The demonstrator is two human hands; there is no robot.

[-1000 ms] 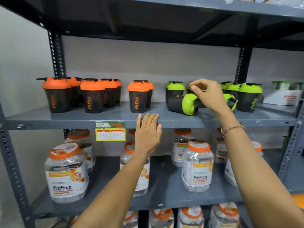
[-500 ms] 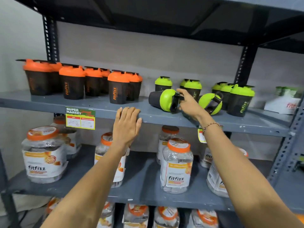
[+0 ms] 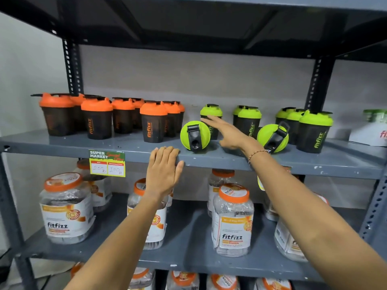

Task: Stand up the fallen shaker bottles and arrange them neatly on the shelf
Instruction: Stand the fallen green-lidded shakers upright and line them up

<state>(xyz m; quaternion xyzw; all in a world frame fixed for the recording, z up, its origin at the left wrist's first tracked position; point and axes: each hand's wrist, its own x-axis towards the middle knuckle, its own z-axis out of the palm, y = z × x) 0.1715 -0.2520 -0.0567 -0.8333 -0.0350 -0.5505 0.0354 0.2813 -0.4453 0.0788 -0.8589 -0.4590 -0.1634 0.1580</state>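
Observation:
Two green-lidded shaker bottles lie on their sides on the grey shelf (image 3: 134,148), lids facing me: one (image 3: 195,136) in the middle, another (image 3: 272,138) further right. Upright green-lidded shakers (image 3: 314,131) stand behind and to the right of them. A row of orange-lidded shakers (image 3: 154,122) stands upright on the left. My right hand (image 3: 227,132) reaches over the shelf between the two fallen bottles, fingers stretched out, holding nothing. My left hand (image 3: 164,170) rests flat on the shelf's front edge, just below the middle fallen bottle.
A price tag (image 3: 107,163) hangs on the shelf edge left of my left hand. Clear jars with orange lids (image 3: 232,218) fill the shelf below and the one under it. A white box (image 3: 370,135) sits at the far right. Another shelf board hangs close overhead.
My right hand has let go of the middle fallen bottle, which now lies with its lid turned toward me; the hand is stretched out beside it. The view shifted right and down.

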